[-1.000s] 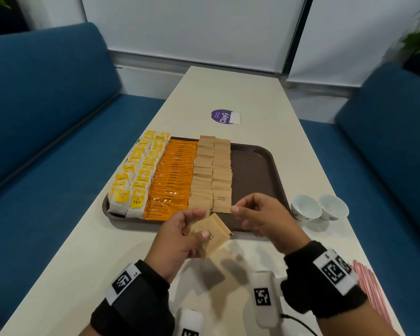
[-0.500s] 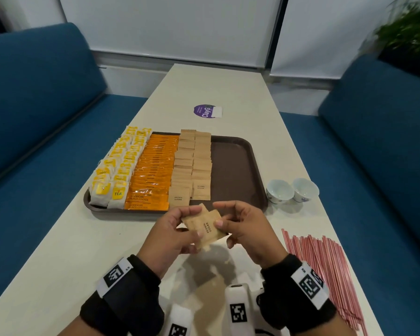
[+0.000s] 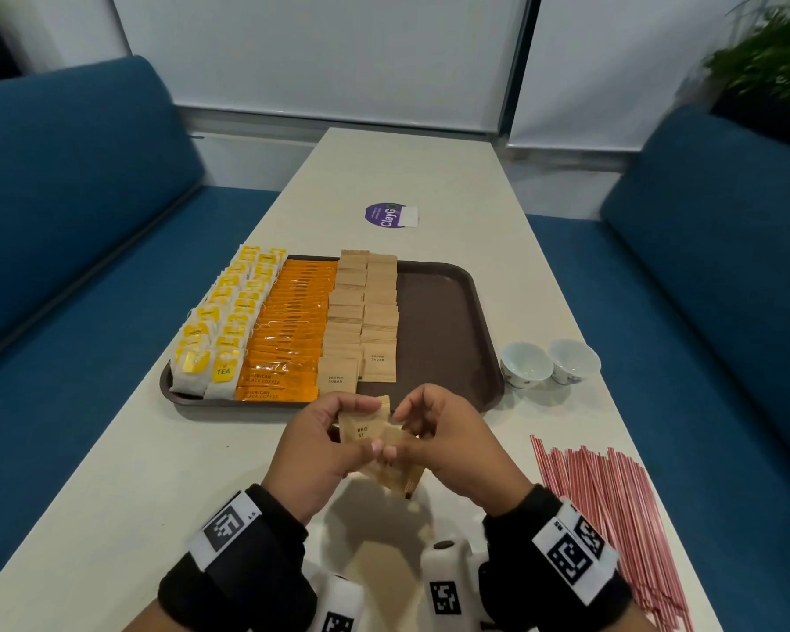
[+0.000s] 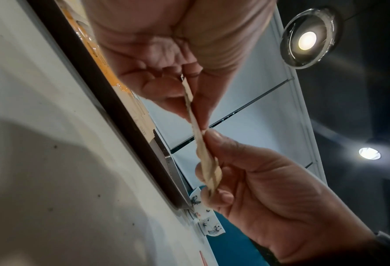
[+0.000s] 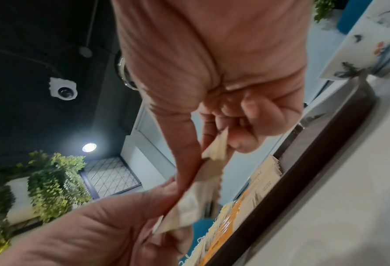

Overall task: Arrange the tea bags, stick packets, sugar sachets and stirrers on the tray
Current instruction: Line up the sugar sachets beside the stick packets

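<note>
- Both hands now sit closer together than a second ago: right hand (image 3: 448,442) has come in from hovering beside the stack and pinches it too; left hand (image 3: 320,449) still holds on. Camera also tipped down, so stirrers (image 3: 612,517) show fully on the table (image 3: 110,472), right of the hands.
- Held sachets (image 3: 375,437): small stack of brown sugar packets, above the table just short of the tray's (image 3: 448,321) near rim. Left thumb and fingers (image 4: 164,90) clamp one end, right fingertips (image 4: 214,136) clamp the other; left wrist view shows the stack edge-on, slightly fanned.
- Why two-handed, my read: squaring or peeling the stack so single packets can be dealt onto the rows.
- Tray fill, left to right: tea bags (image 3: 215,330) in two columns, orange stick packets (image 3: 288,335), brown sugar rows (image 3: 361,321), each overlapped toward the near edge. Left tea bags overhang the tray rim a bit.
- Open room: bare brown strip on the tray's right side, probably for the stirrers. Near ends of the sugar rows stop just short of the near rim, so little space is left there.
- Edges to mind: raised tray lip; two cups (image 3: 548,364) just right of the tray, near the path from stirrers to tray.
- Stage: sugar nearly done, stirrers untouched.
</note>
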Demonstrator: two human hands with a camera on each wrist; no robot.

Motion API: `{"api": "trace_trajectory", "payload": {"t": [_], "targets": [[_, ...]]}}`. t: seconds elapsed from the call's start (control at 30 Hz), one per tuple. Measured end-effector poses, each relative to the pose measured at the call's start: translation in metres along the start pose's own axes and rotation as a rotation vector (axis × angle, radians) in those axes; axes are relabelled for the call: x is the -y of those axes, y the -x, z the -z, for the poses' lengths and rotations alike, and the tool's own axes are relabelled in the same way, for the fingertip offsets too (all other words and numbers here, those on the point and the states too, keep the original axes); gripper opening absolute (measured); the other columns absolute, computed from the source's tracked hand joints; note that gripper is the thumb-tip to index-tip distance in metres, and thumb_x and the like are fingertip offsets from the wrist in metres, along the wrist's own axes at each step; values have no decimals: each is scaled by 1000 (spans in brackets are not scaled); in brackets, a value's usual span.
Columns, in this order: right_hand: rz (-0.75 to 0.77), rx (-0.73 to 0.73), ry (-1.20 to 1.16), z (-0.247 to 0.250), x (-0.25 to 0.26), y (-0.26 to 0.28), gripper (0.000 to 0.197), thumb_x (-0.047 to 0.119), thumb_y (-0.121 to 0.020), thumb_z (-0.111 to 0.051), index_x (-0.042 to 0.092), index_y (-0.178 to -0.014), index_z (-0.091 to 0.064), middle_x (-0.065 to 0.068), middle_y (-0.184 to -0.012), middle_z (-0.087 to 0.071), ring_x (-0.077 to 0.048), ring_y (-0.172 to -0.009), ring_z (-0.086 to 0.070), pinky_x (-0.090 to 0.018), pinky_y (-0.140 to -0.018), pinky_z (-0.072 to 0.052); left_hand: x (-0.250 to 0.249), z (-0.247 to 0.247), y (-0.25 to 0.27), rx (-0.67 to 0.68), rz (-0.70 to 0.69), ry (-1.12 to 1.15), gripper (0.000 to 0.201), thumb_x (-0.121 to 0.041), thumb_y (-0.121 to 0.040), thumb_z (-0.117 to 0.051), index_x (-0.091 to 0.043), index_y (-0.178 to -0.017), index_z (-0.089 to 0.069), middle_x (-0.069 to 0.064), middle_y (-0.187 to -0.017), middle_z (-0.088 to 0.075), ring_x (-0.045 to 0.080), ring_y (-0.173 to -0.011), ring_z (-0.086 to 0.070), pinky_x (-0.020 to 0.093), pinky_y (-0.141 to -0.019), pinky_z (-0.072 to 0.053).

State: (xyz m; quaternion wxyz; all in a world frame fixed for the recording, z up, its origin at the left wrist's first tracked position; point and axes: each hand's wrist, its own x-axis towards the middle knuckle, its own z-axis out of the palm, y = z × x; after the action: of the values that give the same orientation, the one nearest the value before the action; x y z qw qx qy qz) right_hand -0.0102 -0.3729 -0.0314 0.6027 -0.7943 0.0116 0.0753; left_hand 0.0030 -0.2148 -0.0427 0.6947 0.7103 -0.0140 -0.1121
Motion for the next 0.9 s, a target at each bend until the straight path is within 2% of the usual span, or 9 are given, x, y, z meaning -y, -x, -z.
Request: {"api": "trace_trajectory", "payload": {"t": [0.1, 0.17, 0.27, 0.33, 0.43, 0.6, 0.7, 0.8, 0.9], "targets": [[-17, 38, 154, 1, 2, -4, 28, 4, -70, -80, 21, -80, -60, 5, -67, -56, 5, -47, -47, -9, -51, -38, -1, 4, 0, -56, -12, 5, 26, 7, -80, -65, -17, -91, -64, 7, -98, -63, 8, -64, -55, 10, -42, -40], [-27, 20, 192, 4, 1, -8, 23, 7, -71, -80, 22, -76, -63, 5, -69, -60, 2, -56, -50, -14, -58, -42, 0, 9, -1, -101, 3, 13, 24, 4, -87, -57, -19, -92, -64, 8, -104, -63, 11, -69, -55, 10, -42, -41], [-39, -113, 79, 10, -1, -21, 19, 1, -77, -73, 17, -73, -63, -8, -77, -65, -19, -71, -59, -25, -65, -49, 2, 19, -4, -127, 39, 42, 30, 6, -88, -53, -22, -94, -62, 7, -109, -64, 15, -79, -61, 13, -47, -45], [-68, -215, 47, 13, 1, -34, 9, 3, -82, -69, 11, -82, -64, -13, -88, -68, -26, -80, -64, -30, -71, -55, 3, 24, -6, -131, 60, 40, 32, 6, -88, -54, -24, -97, -61, 5, -111, -63, 18, -88, -62, 18, -54, -46], [-106, -319, 49, 11, -2, -62, 7, 9, -85, -66, 12, -91, -64, -12, -97, -68, -22, -92, -66, -38, -83, -56, 6, 29, -9, -140, 80, 49, 32, 5, -88, -56, -25, -100, -59, 4, -112, -62, 21, -94, -62, 19, -55, -45], [-198, -392, 100, -2, -14, -99, 5, 14, -86, -66, 17, -88, -63, -5, -100, -67, -17, -93, -63, -37, -89, -54, 9, 36, -11, -143, 67, 53, 36, 4, -85, -60, -27, -101, -55, 2, -107, -64, 20, -87, -61, 23, -55, -44], [-267, -392, 108, -8, -19, -110, 13, 15, -84, -70, 20, -79, -59, -9, -101, -68, -16, -83, -59, -35, -83, -55, 10, 40, -13, -123, 68, 77, 41, 7, -82, -63, -26, -104, -52, -1, -98, -68, 19, -80, -62, 24, -53, -45], [-323, -383, 123, -10, -20, -116, 15, 14, -82, -73, 18, -80, -58, -9, -100, -68, -15, -71, -58, -26, -64, -53, 10, 45, -15, -97, 82, 81, 45, 7, -81, -64, -26, -107, -50, -2, -96, -70, 19, -80, -63, 23, -51, -46], [-345, -392, 156, -11, -18, -119, 16, 15, -80, -74, 16, -82, -58, -9, -98, -68, -14, -65, -58, -27, -67, -56, 11, 49, -18, -82, 95, 86, 46, 6, -79, -66, -27, -107, -50, -1, -97, -70, 22, -84, -64, 23, -52, -47]]}}
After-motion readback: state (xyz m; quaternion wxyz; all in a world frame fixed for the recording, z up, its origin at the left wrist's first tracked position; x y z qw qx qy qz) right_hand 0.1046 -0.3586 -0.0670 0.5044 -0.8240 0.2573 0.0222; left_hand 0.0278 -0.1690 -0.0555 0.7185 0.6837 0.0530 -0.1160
